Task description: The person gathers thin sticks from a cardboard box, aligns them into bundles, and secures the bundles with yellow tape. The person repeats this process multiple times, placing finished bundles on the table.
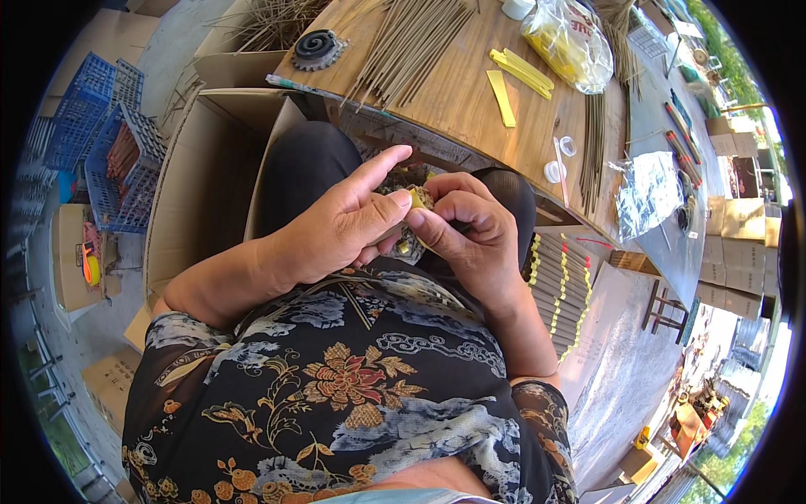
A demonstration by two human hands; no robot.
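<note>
Above my lap, my left hand [348, 217] and my right hand [472, 227] meet at a small yellow strip [416, 198]. The left thumb presses on the strip while its index finger points out straight; the other left fingers curl beneath. My right thumb and bent fingers pinch the strip from the other side. Under the hands shows a speckled, greyish bundle [409, 249], mostly hidden, which looks like thin sticks seen end-on. On the wooden table [470, 109] ahead lie loose yellow strips [520, 74] and a spread of thin brown sticks [411, 50].
A black coil [319, 49] sits at the table's left corner, a plastic bag [571, 42] farther right. An open cardboard box [206, 181] stands by my left leg, blue crates [109, 143] beyond it. Yellow-banded stick bundles [561, 290] lie at my right. Foil [648, 195] lies on the right-hand surface.
</note>
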